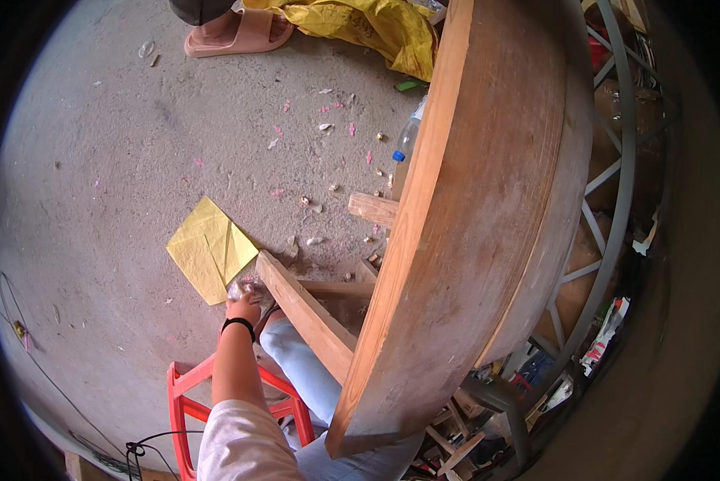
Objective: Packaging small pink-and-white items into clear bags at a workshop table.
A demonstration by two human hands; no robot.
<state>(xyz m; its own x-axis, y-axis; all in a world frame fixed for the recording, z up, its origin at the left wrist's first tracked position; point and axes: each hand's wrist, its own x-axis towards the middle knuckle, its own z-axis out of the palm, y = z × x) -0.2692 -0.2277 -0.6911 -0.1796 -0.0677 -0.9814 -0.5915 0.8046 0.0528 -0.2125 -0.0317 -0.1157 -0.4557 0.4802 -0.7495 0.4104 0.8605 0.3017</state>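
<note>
My left hand (pixel 244 307), with a black band at the wrist, reaches low beside the table leg. Its fingers are curled round a small, crumpled, see-through piece of plastic (pixel 238 290); pinkish bits show by it, too small to name. Just beyond the fingers a creased yellow paper sheet (pixel 210 250) lies on the concrete floor. Right of the hand, the slanting wooden table leg (pixel 308 317) runs up under the wooden table (pixel 480 176). My right hand does not show.
A red plastic stool (pixel 181 401) stands under my arm. A bottle with a blue cap (pixel 408 140) rests by the table edge. Another person's sandalled foot (pixel 240 34) and a yellow sack (pixel 360 28) are at the far side. Pink scraps litter the floor; a black cable (pixel 63 333) runs left.
</note>
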